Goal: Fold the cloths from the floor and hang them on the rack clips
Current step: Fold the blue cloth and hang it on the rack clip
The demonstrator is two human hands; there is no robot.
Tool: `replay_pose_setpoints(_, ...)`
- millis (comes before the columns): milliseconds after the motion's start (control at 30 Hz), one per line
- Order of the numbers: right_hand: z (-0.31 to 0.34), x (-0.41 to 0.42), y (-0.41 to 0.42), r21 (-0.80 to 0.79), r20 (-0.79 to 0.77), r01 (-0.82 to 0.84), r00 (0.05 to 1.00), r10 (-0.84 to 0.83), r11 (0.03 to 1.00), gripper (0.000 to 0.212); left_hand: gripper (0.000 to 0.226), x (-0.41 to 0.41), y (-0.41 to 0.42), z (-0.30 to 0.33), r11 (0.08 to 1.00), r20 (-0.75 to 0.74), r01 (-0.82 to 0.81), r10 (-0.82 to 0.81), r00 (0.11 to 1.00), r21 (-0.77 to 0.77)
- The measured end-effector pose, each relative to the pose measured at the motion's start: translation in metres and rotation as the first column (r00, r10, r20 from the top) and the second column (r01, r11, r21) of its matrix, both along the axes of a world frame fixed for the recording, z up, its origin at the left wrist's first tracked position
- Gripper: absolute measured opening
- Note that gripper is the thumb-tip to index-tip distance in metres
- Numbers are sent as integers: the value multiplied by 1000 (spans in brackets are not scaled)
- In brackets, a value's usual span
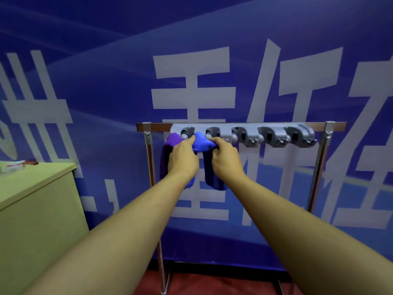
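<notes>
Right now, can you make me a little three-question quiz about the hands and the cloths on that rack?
1. True or false: the purple cloth hangs at the rack's leftmost clip.
2. Which cloth do both hands grip? A) purple B) blue C) none
3. Fill in: the clips to the right of the blue cloth hold ____ cloths.

Key
1. True. It hangs down beside the left post of the rack.
2. B. The left hand and the right hand both pinch the bunched top of the blue cloth at the second clip.
3. No. The grey clips there show nothing hanging.
</notes>
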State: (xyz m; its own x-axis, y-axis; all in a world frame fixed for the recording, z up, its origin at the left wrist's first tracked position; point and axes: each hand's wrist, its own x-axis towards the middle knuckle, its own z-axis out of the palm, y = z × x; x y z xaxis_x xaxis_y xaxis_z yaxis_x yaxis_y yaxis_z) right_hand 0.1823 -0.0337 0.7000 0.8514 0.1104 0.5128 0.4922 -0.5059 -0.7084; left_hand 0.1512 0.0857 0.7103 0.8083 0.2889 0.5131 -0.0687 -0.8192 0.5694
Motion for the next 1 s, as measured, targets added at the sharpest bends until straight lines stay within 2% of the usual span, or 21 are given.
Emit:
replay_pose_setpoints(100,-8,2,-1,-17,4,-11,1000,11,1000,44,72,5,4,-8,999,4,22,-22,1000,-33)
replay_pose_setpoints(200,-14,0,-1,6,-26,-52,998,52,999,39,74,4,7,-16,981,8,132,-132,991,-140)
replay_pose_setpoints(267,-19,-3,-1,28,-52,-87,995,88,996,36,67,1,10,-24,954,27,208,-207,978,-215)
replay_pose_setpoints(400,-25,-9,-1,61,-93,-136,986,141,989,30,52,-6,12,-42,924,65,264,-256,964,-276)
replay_pose_setpoints(600,-29,-22,-5,19,-119,-158,980,160,987,29,42,-17,3,-63,930,-5,252,-263,965,-268)
replay_pose_setpoints(733,-31,-30,-13,48,-113,-137,983,142,989,36,50,-25,5,-69,953,-13,218,-225,974,-213)
replay_pose_setpoints(867,-39,-47,-27,93,-148,-78,985,91,993,43,52,-46,9,-76,949,-37,148,-165,986,-278)
replay_pose_setpoints(1000,-59,-84,-39,100,-198,-61,977,79,993,44,48,-86,5,-91,922,-89,145,-188,978,-359)
